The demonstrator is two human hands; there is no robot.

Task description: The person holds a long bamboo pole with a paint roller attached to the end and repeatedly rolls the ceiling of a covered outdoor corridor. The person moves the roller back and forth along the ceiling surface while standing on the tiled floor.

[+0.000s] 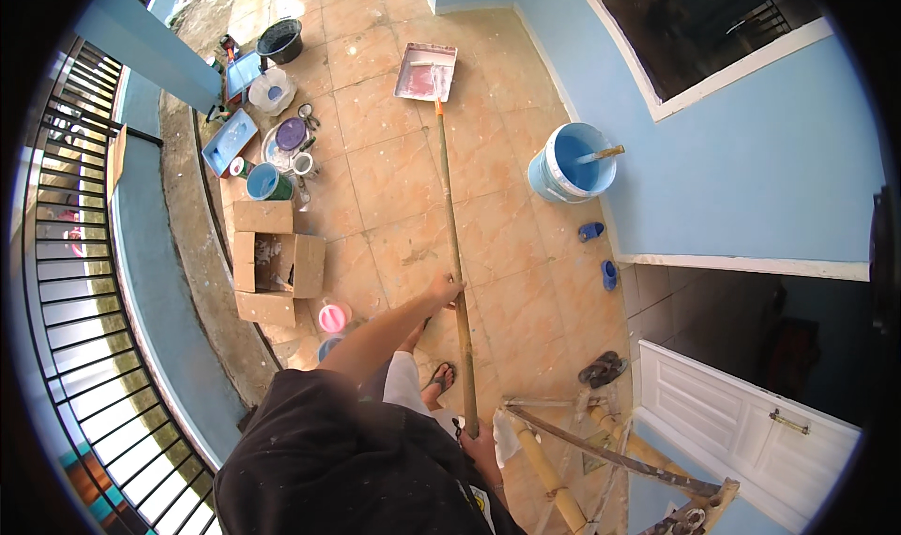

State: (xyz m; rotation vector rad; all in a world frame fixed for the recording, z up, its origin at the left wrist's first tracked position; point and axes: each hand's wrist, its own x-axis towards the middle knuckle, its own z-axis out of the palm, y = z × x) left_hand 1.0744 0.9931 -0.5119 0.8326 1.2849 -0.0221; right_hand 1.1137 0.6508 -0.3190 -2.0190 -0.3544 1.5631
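Note:
A long wooden pole (450,221) with an orange joint runs from my body to a roller (422,65) lying in a pale pink-stained paint tray (405,83) on the tiles. My left hand (445,291) is closed around the middle of the pole. My right hand (481,449) grips its lower end beside my dark shirt. Right of the pole stands a bucket of light blue paint (549,178) with a stick in it.
Left are a cardboard box (305,267), several containers (290,133), a pink lid (333,317) and a railing (66,253). Right are blue sandals (590,232), dark footwear (601,368), a blue wall (732,188) and an open doorway. A bamboo frame (554,469) stands at lower right.

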